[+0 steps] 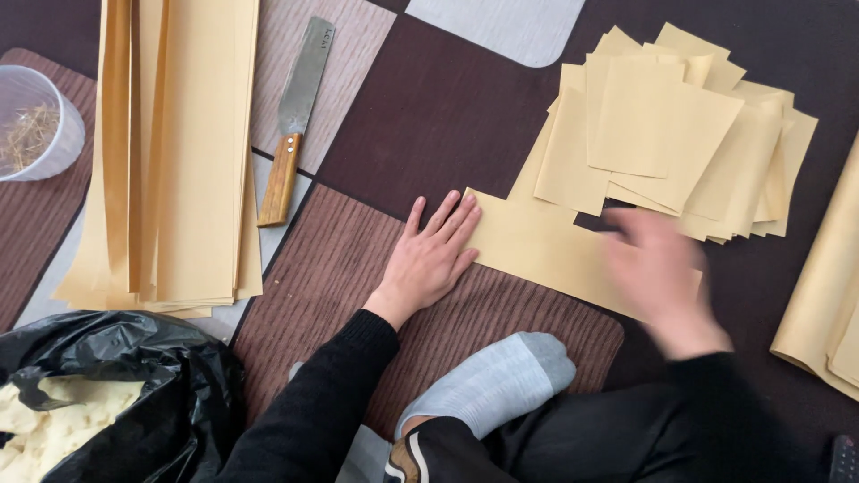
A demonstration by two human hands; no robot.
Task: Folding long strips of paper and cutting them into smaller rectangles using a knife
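Observation:
My left hand point(432, 253) lies flat, fingers together, pressing the left end of a long tan paper strip point(537, 246) on the floor mat. My right hand point(658, 268) is blurred with motion over the strip's right part, palm down; nothing is seen in it. Just beyond the strip sits a loose heap of square tan sheets point(667, 134). A flat steel blade with a wooden handle point(293, 121) lies on the mat to the upper left, away from both hands.
A tall stack of long tan paper strips point(170, 152) lies at left. A clear plastic cup point(36, 121) stands at the far left. A black plastic bag point(116, 394) holding pale scraps sits bottom left. More tan paper point(828, 295) lies at right. My socked foot point(501, 380) rests below.

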